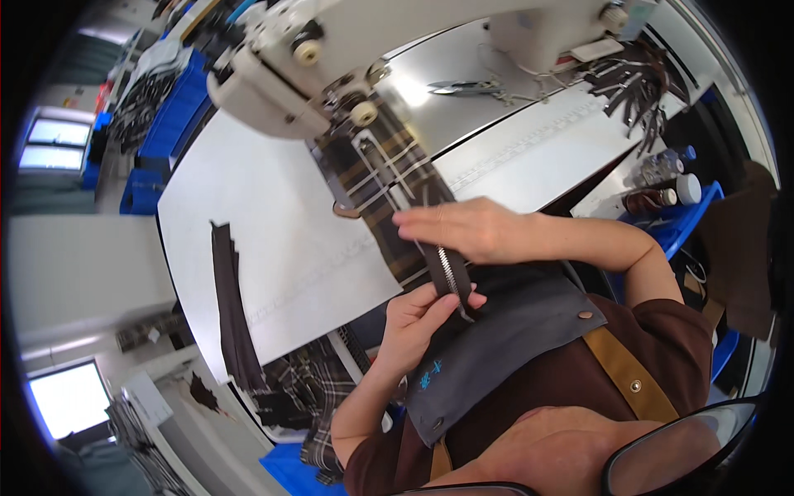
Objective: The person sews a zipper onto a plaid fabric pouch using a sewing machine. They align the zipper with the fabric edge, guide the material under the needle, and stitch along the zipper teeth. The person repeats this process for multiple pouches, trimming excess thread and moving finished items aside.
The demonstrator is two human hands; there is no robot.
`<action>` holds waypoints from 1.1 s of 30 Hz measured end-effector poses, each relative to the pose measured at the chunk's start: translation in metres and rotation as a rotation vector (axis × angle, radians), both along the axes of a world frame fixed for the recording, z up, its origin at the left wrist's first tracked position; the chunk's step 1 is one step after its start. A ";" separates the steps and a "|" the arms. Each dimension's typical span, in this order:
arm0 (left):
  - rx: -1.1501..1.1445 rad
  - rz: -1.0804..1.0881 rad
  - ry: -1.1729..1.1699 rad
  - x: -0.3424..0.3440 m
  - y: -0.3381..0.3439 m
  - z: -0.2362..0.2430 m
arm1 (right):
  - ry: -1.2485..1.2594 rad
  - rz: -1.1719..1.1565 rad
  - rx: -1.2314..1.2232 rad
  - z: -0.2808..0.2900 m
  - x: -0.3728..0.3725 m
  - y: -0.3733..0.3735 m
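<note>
Your dark brown zipper tape with silver metal teeth (pixel 447 269) lies flat along the brown plaid fabric panel with cream stripes (pixel 389 178). The fabric runs from the near table edge to under the sewing machine's head, far and left.

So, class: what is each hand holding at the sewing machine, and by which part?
The left hand pinches the zipper at its lower end; the right hand presses flat on the zipper and plaid fabric higher up.
</note>
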State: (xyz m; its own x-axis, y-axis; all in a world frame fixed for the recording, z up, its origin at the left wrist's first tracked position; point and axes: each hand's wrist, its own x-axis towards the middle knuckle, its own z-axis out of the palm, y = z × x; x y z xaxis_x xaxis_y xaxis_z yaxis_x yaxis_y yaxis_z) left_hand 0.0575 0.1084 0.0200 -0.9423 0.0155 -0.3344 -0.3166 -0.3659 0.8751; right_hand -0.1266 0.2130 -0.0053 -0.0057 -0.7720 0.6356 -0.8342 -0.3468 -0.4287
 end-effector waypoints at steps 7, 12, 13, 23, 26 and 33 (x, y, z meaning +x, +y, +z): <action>0.276 0.224 -0.070 -0.014 -0.010 0.015 | 0.298 -0.121 0.041 -0.001 -0.037 -0.043; 0.143 0.167 -0.036 -0.034 -0.032 0.012 | 0.368 -0.066 0.094 0.002 -0.059 -0.073; 0.107 0.147 -0.048 -0.037 -0.036 0.009 | 0.357 -0.052 0.104 0.000 -0.064 -0.077; -1.041 0.091 -0.235 -0.090 -0.110 0.021 | 0.061 -0.047 0.012 -0.016 -0.079 -0.076; -1.592 0.317 0.451 -0.099 -0.127 -0.024 | 0.003 -0.065 0.045 -0.017 -0.076 -0.079; -1.758 0.230 0.463 -0.102 -0.125 -0.045 | 0.005 -0.102 0.038 -0.019 -0.078 -0.085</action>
